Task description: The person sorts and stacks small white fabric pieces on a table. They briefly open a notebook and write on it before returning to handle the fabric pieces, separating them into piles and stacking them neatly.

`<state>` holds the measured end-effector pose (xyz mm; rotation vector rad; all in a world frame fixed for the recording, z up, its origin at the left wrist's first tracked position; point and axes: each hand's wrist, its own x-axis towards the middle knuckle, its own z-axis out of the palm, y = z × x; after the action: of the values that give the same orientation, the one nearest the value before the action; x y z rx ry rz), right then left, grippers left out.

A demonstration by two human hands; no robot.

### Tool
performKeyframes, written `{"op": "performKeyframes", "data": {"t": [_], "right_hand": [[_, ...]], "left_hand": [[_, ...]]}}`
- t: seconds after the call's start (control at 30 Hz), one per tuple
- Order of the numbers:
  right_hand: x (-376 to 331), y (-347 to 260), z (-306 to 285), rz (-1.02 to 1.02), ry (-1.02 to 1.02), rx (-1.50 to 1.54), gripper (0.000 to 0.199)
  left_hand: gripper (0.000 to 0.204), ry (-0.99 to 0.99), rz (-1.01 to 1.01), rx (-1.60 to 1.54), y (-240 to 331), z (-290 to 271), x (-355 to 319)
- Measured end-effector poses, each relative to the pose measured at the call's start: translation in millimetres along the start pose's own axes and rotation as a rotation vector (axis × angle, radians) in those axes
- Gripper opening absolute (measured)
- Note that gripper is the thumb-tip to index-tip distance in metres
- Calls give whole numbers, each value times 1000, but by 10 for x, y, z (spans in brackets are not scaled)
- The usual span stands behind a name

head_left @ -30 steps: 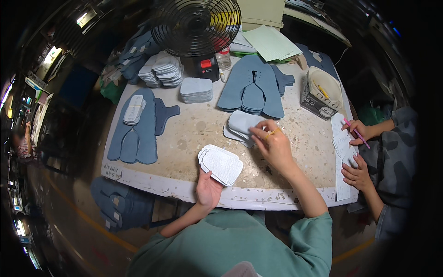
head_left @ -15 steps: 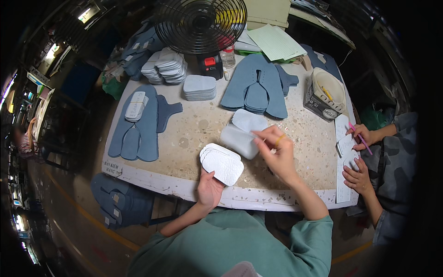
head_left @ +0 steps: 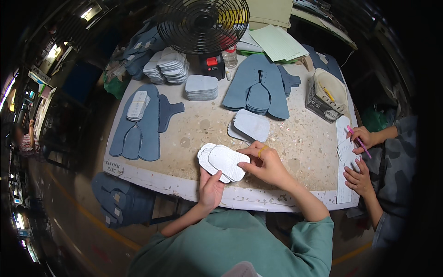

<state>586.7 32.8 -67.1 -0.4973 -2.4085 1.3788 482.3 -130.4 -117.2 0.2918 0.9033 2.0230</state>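
Observation:
My left hand [head_left: 211, 190] holds a small fanned stack of white, rounded leather-like pieces [head_left: 204, 158] above the near part of the table, its thumb on top. My right hand [head_left: 266, 165] pinches the right edge of the top white piece [head_left: 227, 160], which is shifted to the right over the others. Just beyond lies a loose pile of similar pale pieces [head_left: 253, 125], their edges out of line. Farther back rests a stack of blue-grey shoe-upper pieces [head_left: 272, 87].
At the left lie more blue-grey uppers [head_left: 151, 124] with a banded white bundle [head_left: 138, 105]. Pale stacks [head_left: 201, 87] stand near a black fan [head_left: 203, 23]. A box with a roll [head_left: 325, 99] sits at right, near a co-worker's hands [head_left: 360, 177] and pink pen [head_left: 357, 138].
My right hand has let go of a pale piece at the loose pile and come nearer, onto the top piece of the stack in my left hand. The left hand has barely moved.

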Motion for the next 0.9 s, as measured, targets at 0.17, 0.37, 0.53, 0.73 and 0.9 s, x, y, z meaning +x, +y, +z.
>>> {"op": "performKeyframes", "data": {"t": [0.17,0.37,0.53,0.73,0.9], "right_hand": [[7,-28,40,-63,103,-24,24],[25,-30,-66,-160,317,48,24],[125,71,-197,-402,689,-395,25],[182,79,-221,-169,661,-297,13],[229,94,-385,-230,877,-308,19]], "left_hand": [[69,26,-7,47,-4,32,3],[66,-7,-7,47,-26,0,20],[67,47,-31,29,-31,-1,5],[67,33,-35,-8,-7,-6,6],[67,35,-17,-9,-21,-8,-2]]}}
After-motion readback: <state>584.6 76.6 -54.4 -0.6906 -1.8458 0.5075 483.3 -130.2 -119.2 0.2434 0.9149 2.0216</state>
